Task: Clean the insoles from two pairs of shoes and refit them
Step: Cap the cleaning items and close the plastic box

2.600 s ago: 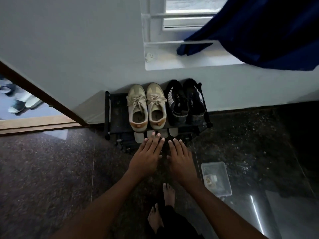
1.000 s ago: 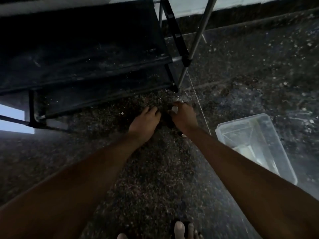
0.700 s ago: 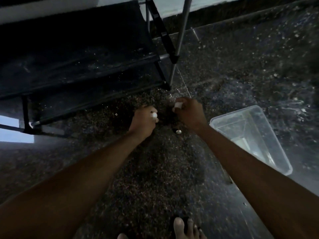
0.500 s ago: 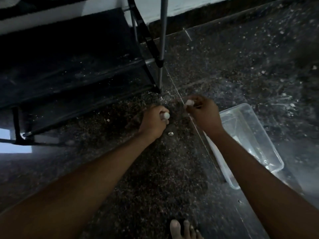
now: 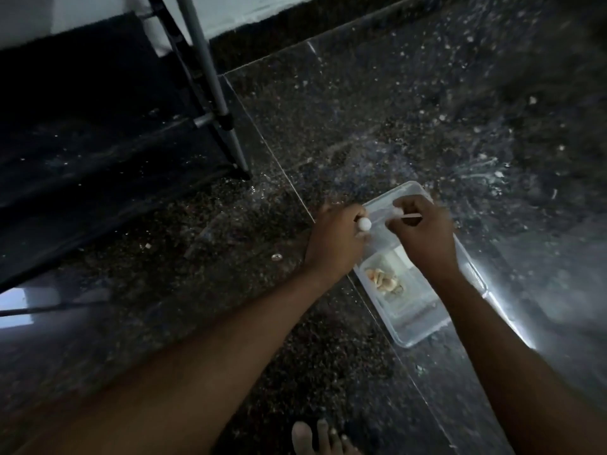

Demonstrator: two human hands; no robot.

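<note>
My left hand (image 5: 335,244) grips a small object with a round white end (image 5: 463,223) sticking out of the fist. My right hand (image 5: 423,238) pinches a thin pale stick with a white tip (image 5: 405,215). Both hands hover over the near-left end of a clear plastic tub (image 5: 423,326) on the floor. Inside the tub lies a small crumpled beige and white wad (image 5: 382,280). No shoes or insoles are in view.
The black shoe rack (image 5: 108,149) with a grey metal leg (image 5: 210,80) stands at the left. A small round pale object (image 5: 276,256) lies on the dark speckled floor left of my hands. My bare toes (image 5: 315,438) show at the bottom edge.
Both hands picked small white-tipped objects off the floor by the rack and carried them right, over the clear tub. My view has swung right with them.
</note>
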